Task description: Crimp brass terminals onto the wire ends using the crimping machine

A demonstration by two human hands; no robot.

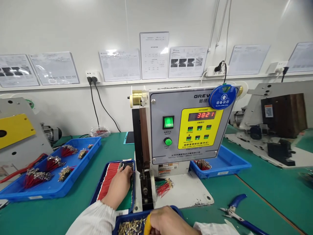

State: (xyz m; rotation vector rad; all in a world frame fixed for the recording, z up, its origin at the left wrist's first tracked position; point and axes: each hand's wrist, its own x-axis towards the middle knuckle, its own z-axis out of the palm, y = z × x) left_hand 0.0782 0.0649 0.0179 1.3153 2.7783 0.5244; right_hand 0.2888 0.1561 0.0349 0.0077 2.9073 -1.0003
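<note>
My left hand (120,185) reaches into a blue tray (93,197) of cut wires in red (110,178), green (127,201) and black. Its fingers are bent and pressed together at the black wires (127,162); what they pinch, if anything, is hidden. At the bottom edge, my right hand (168,222) is curled over a second blue tray (179,210) of small gold-coloured metal pieces (132,227). Something yellow (147,225), perhaps a finger cover, shows at its fingertips. Whatever that hand grips is out of sight. Directly ahead stands a grey crimping machine (171,104), its display lit.
Finished-looking wire bundles (164,187) lie on the machine's white base (188,195). Blue-handled cutters (238,215) rest on the green table at right. A large blue tray (73,176) with several wire bundles is at left; another blue tray (230,163) stands behind the machine.
</note>
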